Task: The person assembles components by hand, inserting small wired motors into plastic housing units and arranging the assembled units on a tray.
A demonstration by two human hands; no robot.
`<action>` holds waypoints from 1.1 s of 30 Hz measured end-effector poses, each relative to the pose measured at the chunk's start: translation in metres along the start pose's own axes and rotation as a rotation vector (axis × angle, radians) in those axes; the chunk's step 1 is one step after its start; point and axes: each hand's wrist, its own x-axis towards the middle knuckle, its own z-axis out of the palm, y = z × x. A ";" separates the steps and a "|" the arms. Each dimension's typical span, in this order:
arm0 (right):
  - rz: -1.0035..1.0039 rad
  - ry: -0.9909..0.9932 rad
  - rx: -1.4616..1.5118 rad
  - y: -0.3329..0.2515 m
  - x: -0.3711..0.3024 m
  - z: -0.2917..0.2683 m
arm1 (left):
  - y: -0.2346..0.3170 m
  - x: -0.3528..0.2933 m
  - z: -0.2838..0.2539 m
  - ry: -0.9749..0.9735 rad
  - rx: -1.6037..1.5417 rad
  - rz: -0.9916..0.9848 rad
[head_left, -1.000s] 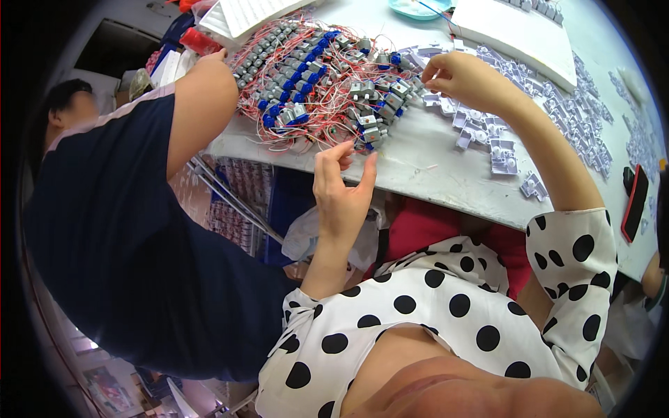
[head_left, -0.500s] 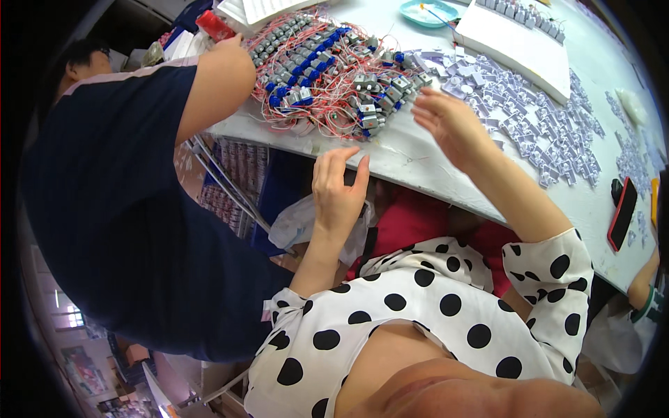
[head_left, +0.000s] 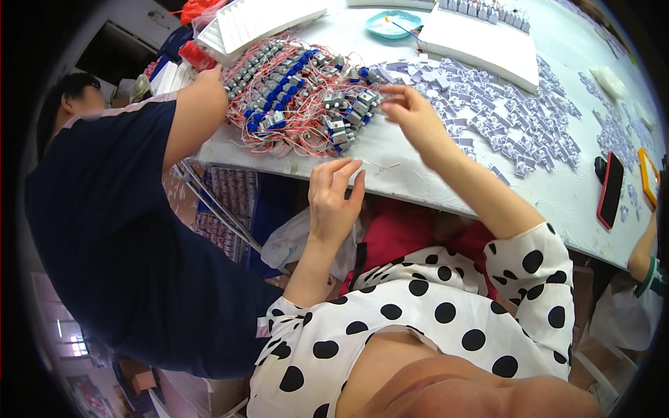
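My left hand [head_left: 334, 199] hovers at the table's near edge, fingers loosely bent and thumb apart, with nothing visible between them. Over the table, my right hand [head_left: 416, 120] reaches leftward with fingers stretched out. Its fingertips are close to the right side of a pile of small grey motors [head_left: 352, 110]; whether they touch one I cannot tell. Blue parts and tangled red and white wires [head_left: 300, 139] run through the pile. A thin wire piece [head_left: 385, 166] lies on the table near my left fingertips. Many small pale plastic parts [head_left: 498, 115] are spread right of my right hand.
At the left a person in dark clothes [head_left: 104, 209] leans to the table, an arm beside the motors. White foam trays [head_left: 261, 21], a foam slab [head_left: 481, 49] and a blue dish [head_left: 392, 25] stand farther back. A phone [head_left: 610, 191] lies right, near another person's arm [head_left: 642, 254].
The view has shifted a little. My right hand has moved left, closer to the motors, its fingers still extended. My left hand keeps nearly the same pose near the table edge.
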 end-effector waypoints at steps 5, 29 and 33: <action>-0.441 0.120 -0.703 -0.003 0.089 -0.040 | 0.001 0.015 0.013 0.005 -0.060 0.105; -0.261 -0.520 -1.304 0.001 0.189 -0.057 | -0.003 0.000 0.060 -0.046 -0.191 0.130; -0.299 -0.486 -1.315 -0.002 0.185 -0.058 | -0.007 0.002 0.050 -0.063 -0.260 0.106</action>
